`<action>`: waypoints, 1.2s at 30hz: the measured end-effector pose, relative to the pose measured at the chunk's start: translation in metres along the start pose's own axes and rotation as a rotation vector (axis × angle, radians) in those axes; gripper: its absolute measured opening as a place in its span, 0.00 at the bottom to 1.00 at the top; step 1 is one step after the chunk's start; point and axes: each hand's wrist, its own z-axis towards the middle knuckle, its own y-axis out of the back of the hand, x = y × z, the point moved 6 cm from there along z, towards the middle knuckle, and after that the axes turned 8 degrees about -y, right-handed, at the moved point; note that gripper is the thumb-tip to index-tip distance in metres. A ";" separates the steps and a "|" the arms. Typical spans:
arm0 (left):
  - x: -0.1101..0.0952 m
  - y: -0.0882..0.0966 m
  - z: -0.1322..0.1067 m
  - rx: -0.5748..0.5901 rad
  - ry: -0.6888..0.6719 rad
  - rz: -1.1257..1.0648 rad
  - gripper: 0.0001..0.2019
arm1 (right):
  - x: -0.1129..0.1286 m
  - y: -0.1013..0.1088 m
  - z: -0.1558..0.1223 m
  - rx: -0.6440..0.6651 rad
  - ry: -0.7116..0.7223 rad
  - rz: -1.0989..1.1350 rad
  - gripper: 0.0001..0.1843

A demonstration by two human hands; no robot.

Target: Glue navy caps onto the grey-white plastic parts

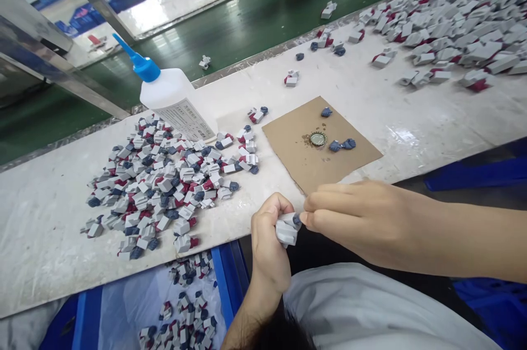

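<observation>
My left hand is closed round a small light-grey plastic part, held just off the table's front edge. A dark-blue fist-shaped piece sits at the grey part's right end. My right hand pinches at this blue piece with thumb and forefinger. Beyond the hands, a brown cardboard square lies on the table. It bears a bottle cap with clear liquid, some wet spots, and loose dark-blue fist pieces.
A heap of grey, red and blue parts lies left, by a white bottle with blue nozzle. More grey and red parts cover the far right. A green conveyor belt runs behind. Below the table stands a blue bin holding parts.
</observation>
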 end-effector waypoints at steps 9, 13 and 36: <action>-0.017 0.005 -0.002 0.040 -0.193 0.184 0.13 | 0.013 -0.001 -0.003 -0.110 0.048 -0.179 0.17; -0.013 0.003 -0.006 -0.017 -0.145 0.060 0.13 | 0.008 -0.009 -0.011 -0.204 0.002 -0.069 0.14; 0.003 0.006 -0.009 -0.077 -0.222 0.065 0.12 | 0.002 -0.030 -0.018 -0.303 -0.026 0.127 0.08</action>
